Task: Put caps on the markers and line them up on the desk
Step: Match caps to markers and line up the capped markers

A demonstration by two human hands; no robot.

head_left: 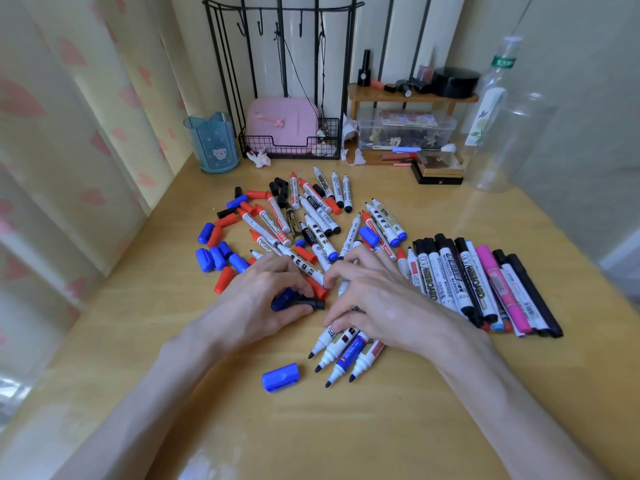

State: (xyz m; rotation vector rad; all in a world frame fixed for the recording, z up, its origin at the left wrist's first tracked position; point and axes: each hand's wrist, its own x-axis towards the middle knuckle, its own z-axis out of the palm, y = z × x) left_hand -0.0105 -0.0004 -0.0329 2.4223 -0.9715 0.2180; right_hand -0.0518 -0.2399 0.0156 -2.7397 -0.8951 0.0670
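A heap of uncapped whiteboard markers (311, 220) lies mid-desk, with loose red, blue and black caps (221, 244) scattered at its left. My left hand (263, 299) grips a dark blue cap and a black cap (301, 303) between fingers and thumb. My right hand (377, 306) lies over several uncapped markers (343, 355), fingers curled round them, tips pointing toward me. One blue cap (280, 376) lies alone near me. A row of capped markers (485, 285) is lined up at the right.
At the back stand a blue pen cup (213, 143), a black wire rack with a pink case (282, 124), a wooden shelf over a clear storage box (405, 129), and two clear bottles (502, 133). A curtain hangs at the left.
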